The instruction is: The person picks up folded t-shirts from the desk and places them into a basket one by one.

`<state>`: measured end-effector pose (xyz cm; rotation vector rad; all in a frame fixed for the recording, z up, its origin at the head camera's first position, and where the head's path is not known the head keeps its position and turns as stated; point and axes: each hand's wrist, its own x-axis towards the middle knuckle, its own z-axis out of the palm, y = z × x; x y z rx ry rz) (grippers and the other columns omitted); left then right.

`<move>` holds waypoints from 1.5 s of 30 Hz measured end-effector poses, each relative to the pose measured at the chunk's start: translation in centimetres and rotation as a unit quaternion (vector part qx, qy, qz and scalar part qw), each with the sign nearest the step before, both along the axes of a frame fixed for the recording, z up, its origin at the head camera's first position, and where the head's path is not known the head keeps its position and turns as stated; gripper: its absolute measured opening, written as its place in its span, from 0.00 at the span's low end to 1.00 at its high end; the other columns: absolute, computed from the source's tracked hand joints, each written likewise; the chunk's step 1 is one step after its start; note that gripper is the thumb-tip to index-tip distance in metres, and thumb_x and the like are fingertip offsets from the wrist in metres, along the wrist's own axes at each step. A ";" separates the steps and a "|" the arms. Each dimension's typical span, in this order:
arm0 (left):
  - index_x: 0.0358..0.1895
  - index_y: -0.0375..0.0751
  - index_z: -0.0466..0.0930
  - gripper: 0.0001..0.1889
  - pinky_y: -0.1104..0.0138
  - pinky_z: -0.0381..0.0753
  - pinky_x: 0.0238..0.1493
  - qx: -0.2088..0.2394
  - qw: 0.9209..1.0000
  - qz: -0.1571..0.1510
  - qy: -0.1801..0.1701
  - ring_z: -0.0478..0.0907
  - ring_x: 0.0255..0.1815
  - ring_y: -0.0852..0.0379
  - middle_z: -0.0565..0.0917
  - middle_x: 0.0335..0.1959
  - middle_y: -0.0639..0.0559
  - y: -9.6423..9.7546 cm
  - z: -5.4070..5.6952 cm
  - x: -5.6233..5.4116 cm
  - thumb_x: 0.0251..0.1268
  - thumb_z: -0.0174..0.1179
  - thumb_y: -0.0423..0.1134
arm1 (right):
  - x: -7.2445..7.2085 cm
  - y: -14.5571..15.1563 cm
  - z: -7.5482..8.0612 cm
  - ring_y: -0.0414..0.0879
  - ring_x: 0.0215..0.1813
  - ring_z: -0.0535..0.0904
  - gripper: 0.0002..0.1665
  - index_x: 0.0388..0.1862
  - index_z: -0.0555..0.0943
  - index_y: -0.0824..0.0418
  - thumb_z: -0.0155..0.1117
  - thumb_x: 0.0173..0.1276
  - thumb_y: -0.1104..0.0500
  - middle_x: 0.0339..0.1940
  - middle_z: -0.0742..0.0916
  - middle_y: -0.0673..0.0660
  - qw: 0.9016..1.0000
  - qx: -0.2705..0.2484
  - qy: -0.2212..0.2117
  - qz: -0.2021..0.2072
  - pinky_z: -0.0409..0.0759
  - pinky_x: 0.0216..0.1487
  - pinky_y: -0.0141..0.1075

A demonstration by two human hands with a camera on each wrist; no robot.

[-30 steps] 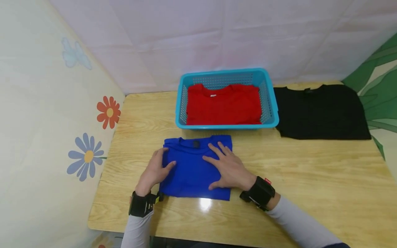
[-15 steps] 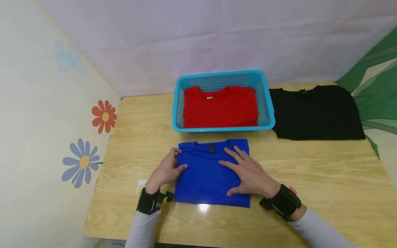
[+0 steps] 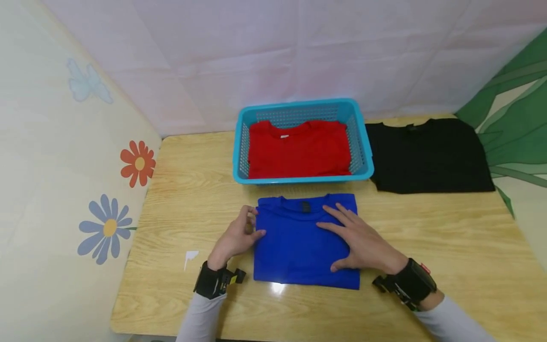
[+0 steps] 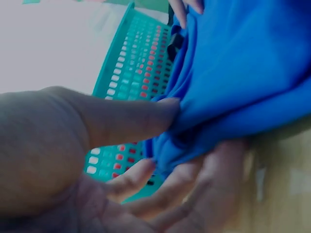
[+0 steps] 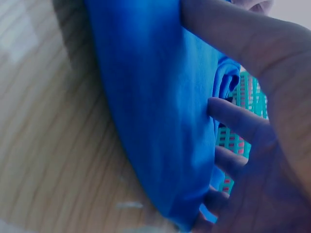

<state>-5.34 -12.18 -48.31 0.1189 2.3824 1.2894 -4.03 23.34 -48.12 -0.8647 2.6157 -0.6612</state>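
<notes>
A folded blue T-shirt [image 3: 303, 247] lies on the table in front of the basket, its collar toward the far side. At its left edge my left hand [image 3: 237, 237] pinches the cloth; the left wrist view has the thumb [image 4: 131, 116] on top and the fingers [image 4: 194, 189] below the bunched blue fabric. My right hand [image 3: 361, 240] rests on the shirt's right side with fingers spread. From the right wrist, the thumb [image 5: 218, 24] and fingers [image 5: 238, 119] touch the blue cloth.
Behind the shirt stands a turquoise plastic basket [image 3: 303, 180] with a folded red T-shirt [image 3: 299, 152] in it. A folded black T-shirt [image 3: 431, 156] lies to the right of the basket. A small white mark [image 3: 190, 256] shows on the wooden table [image 3: 192, 190] at left.
The blue T-shirt and both hands have moved to the right in the head view, while the basket has shifted slightly left as the view moved. The right hand's fingers stay spread.
</notes>
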 end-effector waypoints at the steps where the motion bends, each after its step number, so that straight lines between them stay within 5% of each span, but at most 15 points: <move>1: 0.62 0.40 0.64 0.24 0.62 0.77 0.38 0.005 1.000 0.007 0.000 0.77 0.37 0.51 0.79 0.44 0.43 0.2 -0.1 0.1 0.73 0.69 0.33 | 0.0 0.2 0.0 0.73 0.87 0.48 0.62 0.79 0.75 0.51 0.89 0.47 0.34 0.89 0.60 0.61 1.000 -0.003 -0.007 -0.003 0.56 0.77 0.76; 10: 0.69 0.31 0.69 0.29 0.64 0.78 0.37 -0.033 0.995 0.061 -0.068 0.78 0.38 0.51 0.83 0.45 0.43 0.9 -0.3 0.3 0.74 0.70 0.42 | 0.6 1.4 0.2 0.81 0.86 0.38 0.64 0.85 0.64 0.54 0.86 0.56 0.38 0.91 0.47 0.65 0.996 -0.040 -0.038 -0.065 0.52 0.72 0.83; 16: 0.58 0.32 0.81 0.21 0.66 0.76 0.33 -0.038 0.994 0.060 -0.086 0.78 0.35 0.52 0.83 0.39 0.46 0.7 -0.3 0.3 0.74 0.70 0.44 | 1.4 1.4 0.7 0.82 0.83 0.50 0.58 0.89 0.53 0.59 0.77 0.72 0.49 0.90 0.46 0.71 0.972 -0.139 -0.090 -0.167 0.65 0.70 0.78; 19: 0.55 0.34 0.81 0.18 0.66 0.76 0.33 -0.037 0.995 0.057 -0.072 0.77 0.35 0.52 0.82 0.39 0.46 0.7 -0.3 0.1 0.74 0.69 0.43 | 1.2 1.5 1.2 0.81 0.81 0.59 0.58 0.90 0.46 0.61 0.72 0.76 0.50 0.88 0.51 0.73 0.940 -0.201 -0.150 -0.232 0.73 0.69 0.71; 24: 0.56 0.34 0.78 0.17 0.63 0.79 0.36 -0.030 0.995 0.054 -0.073 0.79 0.38 0.50 0.83 0.43 0.43 1.0 -0.4 0.0 0.76 0.68 0.42 | 0.5 2.3 2.0 0.74 0.81 0.64 0.61 0.90 0.33 0.61 0.64 0.81 0.44 0.87 0.55 0.74 0.859 -0.259 -0.299 -0.324 0.74 0.74 0.63; 28: 0.57 0.35 0.76 0.17 0.61 0.82 0.43 -0.016 0.996 0.047 -0.076 0.80 0.44 0.50 0.83 0.47 0.42 1.3 -0.5 0.3 0.77 0.67 0.42 | 0.3 2.7 1.9 0.62 0.82 0.66 0.56 0.89 0.35 0.65 0.59 0.84 0.45 0.85 0.62 0.73 0.809 -0.292 -0.397 -0.320 0.73 0.78 0.50; 33: 0.52 0.36 0.73 0.16 0.64 0.76 0.41 0.035 0.995 0.034 -0.084 0.77 0.40 0.52 0.79 0.40 0.45 1.8 -0.5 0.6 0.77 0.67 0.42 | 0.5 2.4 1.6 0.41 0.69 0.78 0.44 0.84 0.54 0.73 0.56 0.87 0.47 0.72 0.82 0.57 0.760 -0.331 -0.470 -0.305 0.80 0.67 0.34; 36: 0.51 0.37 0.70 0.16 0.66 0.76 0.40 0.055 0.993 0.030 -0.100 0.77 0.39 0.53 0.78 0.39 0.46 2.0 -0.7 0.6 0.78 0.66 0.43 | 0.6 1.9 1.7 0.38 0.61 0.84 0.40 0.82 0.59 0.72 0.58 0.86 0.49 0.61 0.88 0.47 0.713 -0.364 -0.507 -0.319 0.83 0.64 0.36; 40: 0.56 0.35 0.69 0.20 0.64 0.82 0.44 0.067 0.990 0.024 -0.120 0.82 0.42 0.52 0.82 0.44 0.42 2.1 -1.0 0.6 0.79 0.64 0.45 | 0.7 1.4 1.9 0.43 0.62 0.86 0.38 0.83 0.55 0.66 0.58 0.85 0.53 0.59 0.90 0.49 0.646 -0.414 -0.553 -0.323 0.84 0.66 0.43; 42: 0.63 0.33 0.69 0.23 0.60 0.86 0.50 0.074 0.989 0.020 -0.126 0.85 0.47 0.50 0.83 0.50 0.40 2.2 -1.1 0.6 0.80 0.63 0.46 | 0.7 1.3 2.0 0.44 0.63 0.86 0.40 0.84 0.52 0.64 0.57 0.86 0.53 0.61 0.89 0.49 0.637 -0.423 -0.562 -0.315 0.84 0.67 0.45; 45: 0.73 0.32 0.66 0.29 0.52 0.86 0.60 0.083 0.989 0.004 -0.123 0.86 0.55 0.47 0.84 0.59 0.38 2.2 -1.3 0.5 0.82 0.61 0.47 | 0.7 1.2 1.9 0.43 0.63 0.86 0.42 0.86 0.50 0.64 0.57 0.86 0.52 0.62 0.88 0.49 0.652 -0.416 -0.552 -0.312 0.84 0.67 0.44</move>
